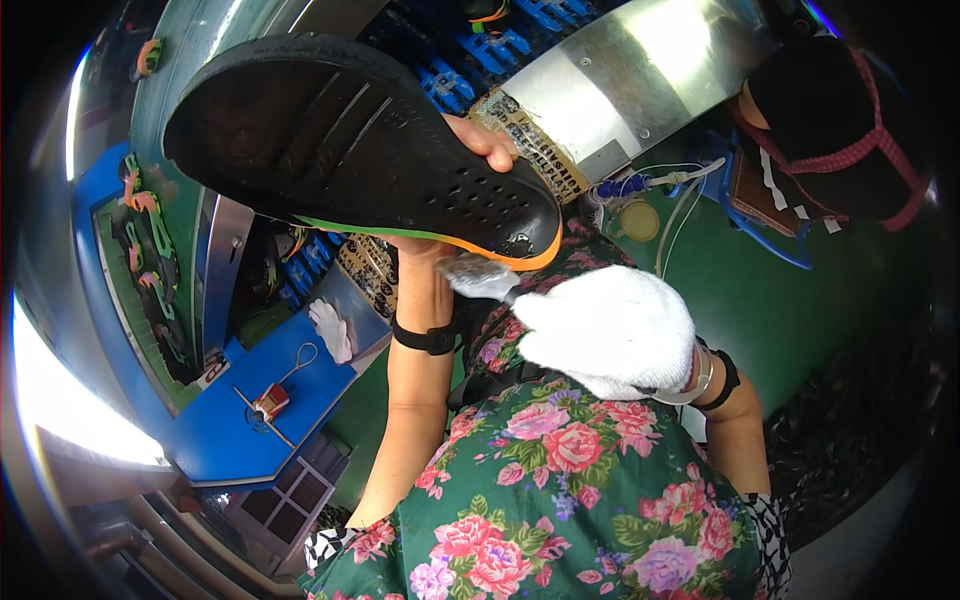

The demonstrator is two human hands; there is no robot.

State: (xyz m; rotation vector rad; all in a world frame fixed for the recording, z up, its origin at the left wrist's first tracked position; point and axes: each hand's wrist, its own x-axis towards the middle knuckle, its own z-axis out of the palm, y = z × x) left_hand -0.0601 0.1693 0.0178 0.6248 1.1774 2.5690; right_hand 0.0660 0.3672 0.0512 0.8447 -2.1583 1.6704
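Sole (360,150), black and long, fills the eleven o'clock part of the view, underside up, ribbed and perforated, with an orange and green edge at its lower rim. Left hand (470,140) grips it from behind, fingers curled over the edge. Right hand (610,330), in a white glove at centre, is closed around a brush (478,277) whose bristles touch the orange rim. Small red box (272,400) lies on the blue surface (220,430) at eight o'clock.

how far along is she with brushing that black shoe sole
In hand: the left hand holds the black sole up, and the gloved right hand puts a brush to its orange-edged end. Done: cannot tell; no coating is clearly visible. Left: seemingly the rest of the sole.
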